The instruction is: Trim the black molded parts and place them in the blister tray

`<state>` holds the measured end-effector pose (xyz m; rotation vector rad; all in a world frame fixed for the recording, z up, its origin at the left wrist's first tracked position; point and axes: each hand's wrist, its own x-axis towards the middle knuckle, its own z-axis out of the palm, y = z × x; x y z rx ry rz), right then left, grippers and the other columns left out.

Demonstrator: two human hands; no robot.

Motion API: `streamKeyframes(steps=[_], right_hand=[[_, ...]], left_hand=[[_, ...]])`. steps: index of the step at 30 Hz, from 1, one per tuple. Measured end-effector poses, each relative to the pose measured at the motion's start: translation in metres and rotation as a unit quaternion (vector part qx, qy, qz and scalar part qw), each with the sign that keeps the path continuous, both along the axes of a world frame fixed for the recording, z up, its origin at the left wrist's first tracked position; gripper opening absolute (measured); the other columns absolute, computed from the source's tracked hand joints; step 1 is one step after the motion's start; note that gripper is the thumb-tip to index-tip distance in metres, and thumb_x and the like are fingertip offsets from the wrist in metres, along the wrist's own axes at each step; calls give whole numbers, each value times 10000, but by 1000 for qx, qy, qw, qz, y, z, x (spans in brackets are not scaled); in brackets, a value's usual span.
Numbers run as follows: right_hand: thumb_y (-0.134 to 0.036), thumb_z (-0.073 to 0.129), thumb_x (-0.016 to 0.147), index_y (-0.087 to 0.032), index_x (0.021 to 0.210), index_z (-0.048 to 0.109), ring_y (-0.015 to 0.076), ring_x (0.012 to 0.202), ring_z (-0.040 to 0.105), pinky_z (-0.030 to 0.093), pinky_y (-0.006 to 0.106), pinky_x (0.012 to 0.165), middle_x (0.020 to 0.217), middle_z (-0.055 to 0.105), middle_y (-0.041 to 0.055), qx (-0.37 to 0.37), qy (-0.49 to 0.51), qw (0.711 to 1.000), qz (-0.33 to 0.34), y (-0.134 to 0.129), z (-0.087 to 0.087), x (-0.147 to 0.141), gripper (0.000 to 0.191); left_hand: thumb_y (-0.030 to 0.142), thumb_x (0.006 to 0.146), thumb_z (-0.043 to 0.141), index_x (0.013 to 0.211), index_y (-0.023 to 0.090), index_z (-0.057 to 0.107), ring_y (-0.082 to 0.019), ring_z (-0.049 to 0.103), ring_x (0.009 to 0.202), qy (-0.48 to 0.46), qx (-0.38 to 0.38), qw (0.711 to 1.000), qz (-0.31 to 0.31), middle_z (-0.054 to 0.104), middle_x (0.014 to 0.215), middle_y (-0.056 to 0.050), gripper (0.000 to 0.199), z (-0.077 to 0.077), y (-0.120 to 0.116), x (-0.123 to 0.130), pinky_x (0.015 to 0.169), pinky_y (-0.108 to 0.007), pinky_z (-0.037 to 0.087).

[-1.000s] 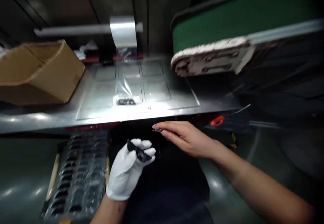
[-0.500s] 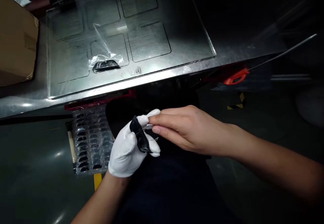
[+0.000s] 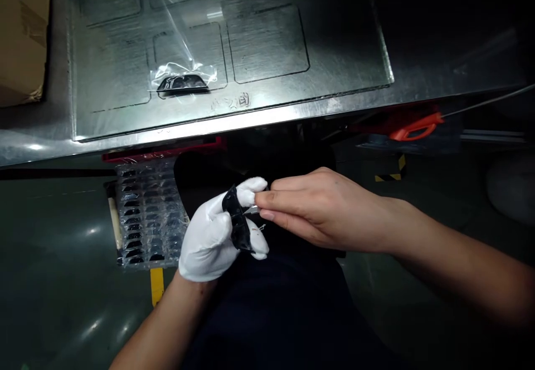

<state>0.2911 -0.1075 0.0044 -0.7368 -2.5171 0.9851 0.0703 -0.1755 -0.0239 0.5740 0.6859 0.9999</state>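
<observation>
My left hand (image 3: 205, 243), in a white glove, has its fingers closed around a small black plastic part (image 3: 238, 224) with a curved, tapered outline. My right hand (image 3: 328, 211) is bare and pinches a thin, pale, shiny piece (image 3: 251, 210) whose tip reaches the right edge of the black part. Most of that piece is hidden by the fingers, so its kind cannot be told. On the metal table lies a similar black part (image 3: 184, 83) inside a clear plastic bag (image 3: 209, 72).
A clear sheet (image 3: 343, 74) covers the metal table (image 3: 292, 112). A cardboard box (image 3: 23, 41) stands at the left. Below the table edge is a clear blister tray (image 3: 167, 214) holding several black parts. An orange handle (image 3: 418, 127) hangs at the right.
The view has shifted, so the table and bagged part appear higher. Both hands keep the same grip, with the black part slightly turned and a little farther right in view.
</observation>
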Motion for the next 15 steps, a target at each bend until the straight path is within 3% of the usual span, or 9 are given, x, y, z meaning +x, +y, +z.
streamKeyframes(steps=[8, 12, 15], right_hand=[[-289, 510, 1084, -185, 1251, 711, 133, 746, 656, 444, 250, 618, 985, 751, 51, -17, -11, 1000, -1, -2, -1, 6, 281], [-276, 518, 1082, -175, 1361, 676, 143, 806, 706, 485, 243, 630, 980, 773, 46, -39, 5, 999, 13, -7, -6, 5, 336], [-272, 527, 1080, -162, 1355, 684, 151, 872, 729, 540, 248, 705, 1052, 784, 59, -60, 32, 998, 13, -9, -8, 3, 335]], left_hand=[[434, 967, 683, 1210, 206, 756, -116, 723, 622, -4, -35, 999, 9, 561, 1501, -137, 341, -3, 2, 6, 542, -233, 641], [413, 968, 690, 1256, 188, 742, -126, 726, 642, -33, -61, 997, 17, 683, 1328, -123, 369, -6, 3, 6, 563, -219, 642], [415, 977, 677, 1244, 206, 744, -117, 726, 649, -40, -55, 997, 22, 673, 1362, -110, 345, -7, 3, 5, 562, -213, 640]])
